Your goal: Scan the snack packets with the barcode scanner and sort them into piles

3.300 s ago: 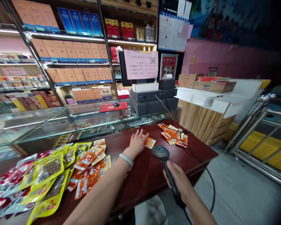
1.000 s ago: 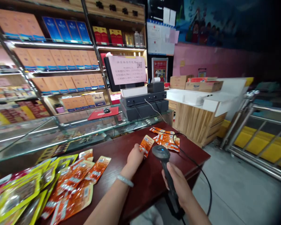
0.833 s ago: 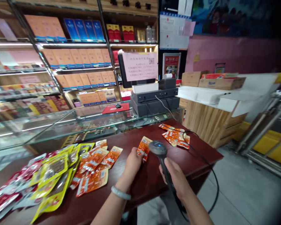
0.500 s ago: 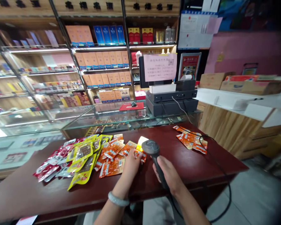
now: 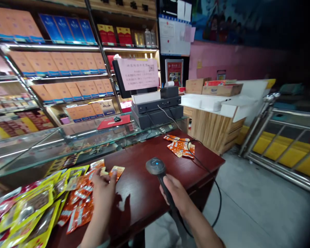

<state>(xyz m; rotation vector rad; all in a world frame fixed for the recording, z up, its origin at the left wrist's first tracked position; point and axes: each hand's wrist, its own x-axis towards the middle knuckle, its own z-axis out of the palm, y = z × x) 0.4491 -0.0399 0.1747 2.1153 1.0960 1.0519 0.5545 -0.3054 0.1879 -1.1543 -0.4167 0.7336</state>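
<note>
My left hand (image 5: 103, 187) is bent over the left part of the table, its thumb and fingers curled at a small orange packet (image 5: 118, 171). The packet pokes out past the thumb; the fingers partly hide the grip. Under and beside that hand lie several more orange packets (image 5: 82, 203), some overlapping yellow-edged clear packets (image 5: 33, 206). My right hand (image 5: 177, 194) is wrapped round the handle of a dark handheld barcode scanner (image 5: 155, 166). A small blue light glows on the scanner's head, which is over the table, apart from the packets.
A separate group of orange packets (image 5: 182, 146) lies at the table's far right, with the scanner cable (image 5: 214, 179) running across it and over the edge. Behind the dark red table (image 5: 139, 193) stand a glass counter (image 5: 80, 137) and a till (image 5: 157, 110). A metal railing (image 5: 286, 137) is at right.
My view has swung right. The scanner has moved right, away from my left hand, and its bright light on the packet is gone. My left hand stays by the orange packets.
</note>
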